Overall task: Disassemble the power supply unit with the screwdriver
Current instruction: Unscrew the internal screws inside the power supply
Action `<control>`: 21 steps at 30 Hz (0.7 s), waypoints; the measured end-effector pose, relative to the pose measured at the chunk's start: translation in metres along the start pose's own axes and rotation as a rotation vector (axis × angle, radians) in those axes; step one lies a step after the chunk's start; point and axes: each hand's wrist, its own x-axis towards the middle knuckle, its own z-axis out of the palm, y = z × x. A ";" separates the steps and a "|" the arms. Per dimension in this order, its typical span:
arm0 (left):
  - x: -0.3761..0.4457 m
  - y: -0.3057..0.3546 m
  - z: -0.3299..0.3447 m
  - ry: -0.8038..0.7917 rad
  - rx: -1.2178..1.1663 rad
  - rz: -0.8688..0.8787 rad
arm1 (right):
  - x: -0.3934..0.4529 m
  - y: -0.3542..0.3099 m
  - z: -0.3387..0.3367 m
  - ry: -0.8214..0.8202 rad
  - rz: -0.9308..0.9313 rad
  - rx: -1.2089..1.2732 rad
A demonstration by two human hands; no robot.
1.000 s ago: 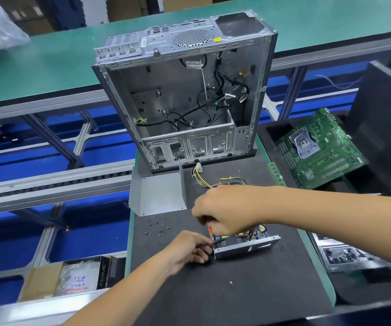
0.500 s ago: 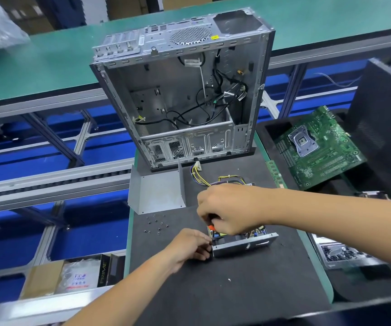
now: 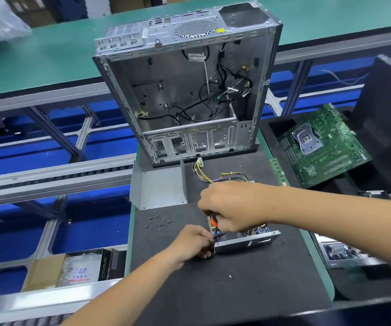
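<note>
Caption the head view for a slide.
Right hand drives an orange screwdriver into the power supply unit while the left hand steadies it.

The word "PRIME" runs lengthwise on the dark side of a box (image 3: 106, 268) below the work mat's near-left corner; its white label's print is too small to read.

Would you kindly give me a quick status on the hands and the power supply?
Right hand grips screwdriver, tip down in power supply unit. Left hand steadies its left end. Grey cover off, loose screws alongside; nothing in the way.
</note>
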 end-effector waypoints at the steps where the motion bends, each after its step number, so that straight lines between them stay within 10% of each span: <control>1: 0.001 -0.001 0.001 0.010 0.022 0.015 | 0.000 0.000 0.000 -0.004 0.007 -0.001; 21: 0.016 -0.014 -0.004 0.062 0.400 0.284 | 0.007 -0.012 -0.002 -0.171 0.146 -0.223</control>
